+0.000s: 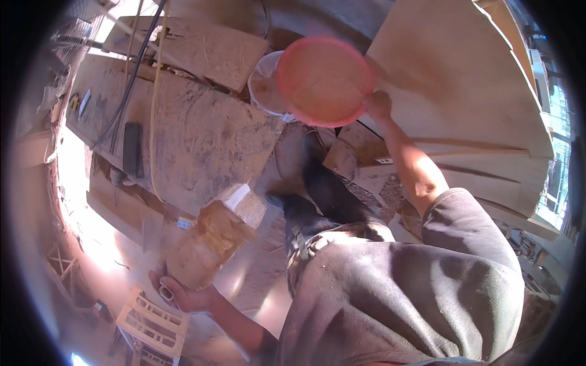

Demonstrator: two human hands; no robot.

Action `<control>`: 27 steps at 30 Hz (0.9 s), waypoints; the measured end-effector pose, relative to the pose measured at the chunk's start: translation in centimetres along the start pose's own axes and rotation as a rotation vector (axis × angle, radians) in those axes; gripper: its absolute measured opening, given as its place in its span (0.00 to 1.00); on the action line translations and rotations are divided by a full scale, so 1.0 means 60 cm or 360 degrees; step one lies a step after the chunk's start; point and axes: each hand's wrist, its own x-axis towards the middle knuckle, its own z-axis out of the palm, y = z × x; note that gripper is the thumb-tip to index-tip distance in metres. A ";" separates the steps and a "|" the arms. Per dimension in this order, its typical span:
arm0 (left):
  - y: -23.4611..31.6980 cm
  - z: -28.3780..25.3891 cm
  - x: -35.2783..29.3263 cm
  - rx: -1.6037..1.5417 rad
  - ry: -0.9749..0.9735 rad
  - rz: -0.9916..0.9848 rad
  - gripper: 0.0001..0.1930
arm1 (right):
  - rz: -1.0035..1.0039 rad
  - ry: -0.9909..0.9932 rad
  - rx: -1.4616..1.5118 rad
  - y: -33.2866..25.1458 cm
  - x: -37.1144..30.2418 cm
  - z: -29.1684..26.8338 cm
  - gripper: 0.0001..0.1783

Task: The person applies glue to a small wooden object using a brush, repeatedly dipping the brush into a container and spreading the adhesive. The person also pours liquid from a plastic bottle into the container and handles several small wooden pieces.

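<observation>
many dusty boards [195, 128], sunlit floor [110, 244]

- A rough wooden table [201, 134], dusty and scuffed, spans the left middle.
- A flat black bar [132, 149] lies on the table near its left end.
- Black cables [131, 79] and a yellow cord [154, 110] run across it.
- Large plywood sheets [464, 91] lean at the right.
- A pale plastic crate [152, 323] sits on the floor, lower left.

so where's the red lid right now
In the head view, the red lid is at upper centre, held at its edge by the right hand, above the white bucket.
</observation>
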 end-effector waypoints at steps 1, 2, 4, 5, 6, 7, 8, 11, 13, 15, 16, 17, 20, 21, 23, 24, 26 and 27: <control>0.000 0.014 0.001 0.0024 -0.0015 0.0014 0.27 | 0.0087 -0.0014 0.0094 -0.012 0.001 0.033 0.18; -0.005 0.031 0.002 0.0012 -0.0039 0.0031 0.27 | 0.0059 0.0086 0.0092 -0.015 0.009 0.059 0.18; -0.002 0.065 0.000 0.0046 -0.0146 0.0040 0.26 | -0.0003 0.0257 0.0071 -0.029 0.027 0.115 0.17; -0.001 0.079 -0.002 0.0080 -0.0191 0.0039 0.26 | 0.0019 0.0175 0.0080 -0.051 0.036 0.132 0.18; -0.002 0.090 -0.005 0.0078 -0.0186 0.0043 0.26 | 0.0041 0.0094 0.0089 -0.073 0.045 0.148 0.19; -0.005 0.100 -0.007 0.0076 -0.0186 0.0045 0.26 | 0.0067 0.0013 0.0097 -0.092 0.052 0.162 0.21; -0.009 0.108 -0.009 0.0068 -0.0184 0.0044 0.25 | 0.0050 -0.0018 0.0140 -0.107 0.061 0.175 0.21; -0.013 0.126 -0.018 0.0164 -0.0182 0.0029 0.26 | 0.0037 -0.0060 0.0191 -0.129 0.082 0.212 0.22; -0.018 0.140 -0.021 0.0163 -0.0234 0.0016 0.26 | 0.0054 -0.0015 0.0130 -0.131 0.084 0.230 0.23; -0.022 0.167 -0.023 0.0160 -0.0064 -0.0069 0.26 | -0.0057 -0.0286 0.0076 -0.125 0.087 0.221 0.25; -0.024 0.191 -0.022 0.0171 0.0111 -0.0160 0.26 | -0.0093 -0.0432 0.0041 -0.102 0.085 0.221 0.27; -0.025 0.211 -0.022 0.0182 0.0280 -0.0249 0.25 | 0.0016 -0.0588 0.0387 -0.087 0.094 0.221 0.26; -0.032 0.160 -0.013 0.1027 -0.0291 0.0358 0.26 | -0.0113 -0.1336 0.1285 -0.159 -0.045 0.089 0.33; -0.032 0.186 -0.016 0.0616 -0.0081 0.0179 0.28 | -0.0245 -0.1468 0.1414 -0.177 -0.095 0.050 0.36; -0.030 0.213 -0.014 0.0206 0.0064 -0.0004 0.30 | -0.0494 -0.1728 0.1583 -0.198 -0.194 -0.052 0.44; -0.027 0.224 -0.008 0.0218 0.0025 -0.0001 0.30 | -0.0625 -0.1878 0.1610 -0.212 -0.234 -0.103 0.49; -0.019 0.225 -0.008 0.0259 0.0019 0.0018 0.30 | -0.0684 -0.2142 0.1687 -0.231 -0.296 -0.129 0.51; -0.017 0.229 -0.007 0.0266 0.0011 0.0027 0.30 | -0.0678 -0.2187 0.1760 -0.240 -0.313 -0.134 0.53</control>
